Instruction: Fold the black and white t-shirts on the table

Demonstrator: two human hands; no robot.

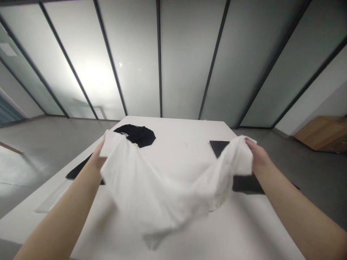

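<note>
A white cloth garment [162, 195], likely a T-shirt, hangs spread between my two hands above the table [184, 139]. My left hand [98, 156] is closed on one upper corner, with the fingers mostly hidden by the fabric. On the other side my right hand [258, 153] grips the opposite upper corner. The cloth sags in the middle and its lower edge is blurred. Beyond my left hand lies a black garment [139, 135] with white lettering, loosely bunched on the tabletop.
Dark flat pieces lie on the right, one a black panel [218, 147], partly behind the white cloth. At left are another black item [78, 169] and a clear or white flat sheet [52, 196]. Frosted glass panels [179, 61] stand behind the table. A wooden cabinet [322, 133] is far right.
</note>
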